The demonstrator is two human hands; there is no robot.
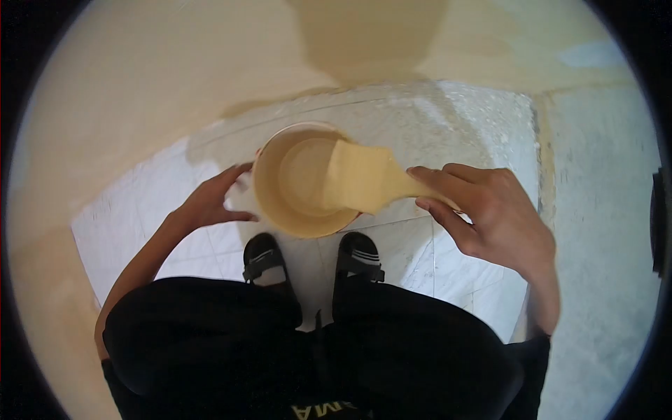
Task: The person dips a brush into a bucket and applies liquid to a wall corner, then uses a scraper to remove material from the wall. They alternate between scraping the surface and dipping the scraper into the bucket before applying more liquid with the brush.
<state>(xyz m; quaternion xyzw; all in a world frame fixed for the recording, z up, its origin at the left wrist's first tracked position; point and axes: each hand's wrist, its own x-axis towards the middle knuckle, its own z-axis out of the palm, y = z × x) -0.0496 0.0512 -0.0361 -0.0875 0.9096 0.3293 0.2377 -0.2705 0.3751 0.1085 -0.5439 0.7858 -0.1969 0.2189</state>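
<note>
Two bare hands frame a round bucket (pixel 278 199), which sits above the pale tiled floor (pixel 399 245), in front of the person's feet and a little left of the middle of the view. The right hand (pixel 483 203) is closed on the handle of a broad brush (pixel 360 175), pinching it between thumb and fingers. The brush slants to the left, its wide head lying across the bucket's right rim and reaching over the opening; it is coated in the same creamy yellow as the bucket's inner wall. How deep its tip sits in the bucket cannot be told from above. The left hand (pixel 213 199) is beside the bucket's left side, thumb and fingers spread well apart and pointing toward it; whether the fingertips touch the wall is unclear. Just below the bucket stand two dark sandals (pixel 262 246), side by side, the one on the right with white stripes across its strap. Black trousers (pixel 420 336) fill the lower part of the view. Beyond the tiles spreads a beige surface (pixel 168 77) with a darker shadow (pixel 371 38) on it, and to the right runs a greyish surface (pixel 595 245).
</note>
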